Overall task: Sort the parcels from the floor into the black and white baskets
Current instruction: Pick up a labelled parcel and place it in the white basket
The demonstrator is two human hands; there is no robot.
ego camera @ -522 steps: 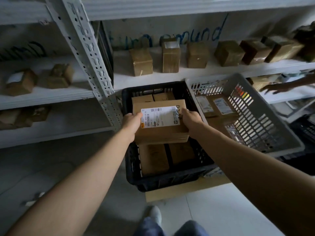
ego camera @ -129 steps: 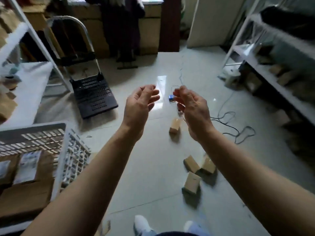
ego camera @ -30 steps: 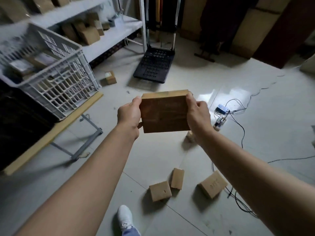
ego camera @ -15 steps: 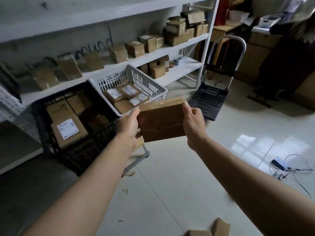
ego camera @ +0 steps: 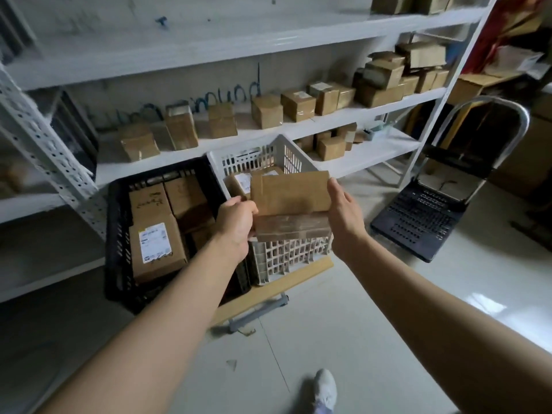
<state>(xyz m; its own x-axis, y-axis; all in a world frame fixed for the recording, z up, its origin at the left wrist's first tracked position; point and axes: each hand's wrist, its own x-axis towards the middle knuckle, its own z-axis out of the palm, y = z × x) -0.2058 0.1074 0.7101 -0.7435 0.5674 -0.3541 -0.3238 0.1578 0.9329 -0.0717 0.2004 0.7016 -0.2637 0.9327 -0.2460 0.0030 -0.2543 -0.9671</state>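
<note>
over the white basket (ego camera: 294,156) now, not the floor: left hand (ego camera: 236,224) and right hand (ego camera: 343,216) clamped the cardboard parcel (ego camera: 291,204) between them, drop seemed imminent.

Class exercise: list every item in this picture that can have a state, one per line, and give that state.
Brown parcel: held up over the white basket.
Left hand: gripping the parcel's left edge.
Right hand: gripping its right edge.
Black basket: holding several parcels.
White basket: holding parcels.
Hand trolley: handle upright, nothing on its deck.
</note>
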